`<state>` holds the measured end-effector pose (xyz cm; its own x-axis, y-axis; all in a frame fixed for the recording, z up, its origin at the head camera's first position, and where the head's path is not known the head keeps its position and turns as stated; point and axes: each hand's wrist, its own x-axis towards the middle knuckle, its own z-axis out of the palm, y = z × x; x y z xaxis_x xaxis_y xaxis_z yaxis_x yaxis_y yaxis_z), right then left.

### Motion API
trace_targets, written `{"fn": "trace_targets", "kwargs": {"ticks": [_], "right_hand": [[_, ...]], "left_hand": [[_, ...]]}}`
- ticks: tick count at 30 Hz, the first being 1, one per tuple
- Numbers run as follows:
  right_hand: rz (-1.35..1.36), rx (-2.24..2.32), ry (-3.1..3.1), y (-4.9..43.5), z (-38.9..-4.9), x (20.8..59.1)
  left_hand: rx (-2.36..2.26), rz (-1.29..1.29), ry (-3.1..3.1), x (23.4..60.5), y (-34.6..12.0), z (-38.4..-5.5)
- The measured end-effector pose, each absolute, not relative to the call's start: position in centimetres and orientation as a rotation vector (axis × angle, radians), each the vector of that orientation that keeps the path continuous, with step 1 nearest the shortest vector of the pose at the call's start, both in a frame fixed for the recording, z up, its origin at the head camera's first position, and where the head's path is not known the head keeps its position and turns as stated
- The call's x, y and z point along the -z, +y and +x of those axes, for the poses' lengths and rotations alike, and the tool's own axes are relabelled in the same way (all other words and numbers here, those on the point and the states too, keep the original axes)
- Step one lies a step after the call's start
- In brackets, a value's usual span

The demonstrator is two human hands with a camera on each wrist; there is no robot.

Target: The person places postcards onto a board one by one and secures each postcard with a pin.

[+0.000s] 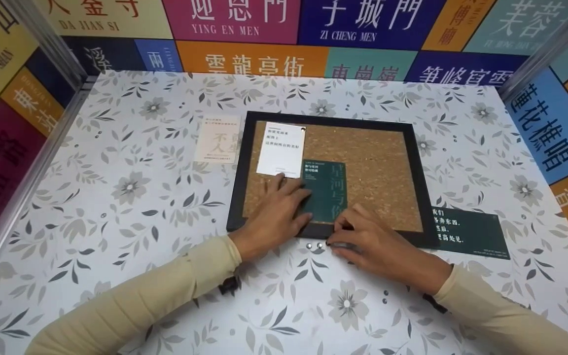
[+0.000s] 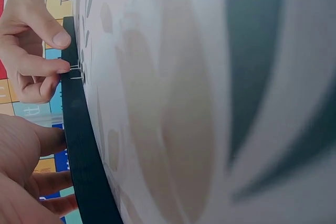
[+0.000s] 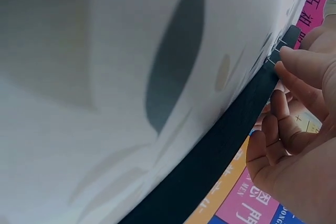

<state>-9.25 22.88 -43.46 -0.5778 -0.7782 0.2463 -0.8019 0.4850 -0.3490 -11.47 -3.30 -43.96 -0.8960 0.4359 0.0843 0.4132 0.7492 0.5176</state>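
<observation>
A black-framed cork board lies flat on the table. My left hand rests over its lower left part, fingers spread, fingertips at the lower edge of a white card and the left edge of a dark green card. A small dark tack sits at the white card's top right corner. By the front edge of the frame, my right hand reaches down with thumb and index finger apart, right at a few small tacks. Their thin metal points stick up in both wrist views.
On the left, a pale printed card lies beside the frame. Another dark green card sits at the frame's right side, partly covered by it. Two small dark dots show nearer the front. Panels with large lettering enclose the table.
</observation>
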Motion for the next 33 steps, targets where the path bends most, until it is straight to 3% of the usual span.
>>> {"fn": "trace_targets", "kwargs": {"ticks": [20,33], "right_hand": [[1.477,-0.528,-2.480,22.2,-8.4,44.2],[1.440,-0.566,-2.698,22.6,-7.8,43.8]], "left_hand": [[-0.852,0.675,2.879,43.9,-3.3,-11.4],[-0.819,0.683,2.890,43.9,-3.3,-11.4]]}}
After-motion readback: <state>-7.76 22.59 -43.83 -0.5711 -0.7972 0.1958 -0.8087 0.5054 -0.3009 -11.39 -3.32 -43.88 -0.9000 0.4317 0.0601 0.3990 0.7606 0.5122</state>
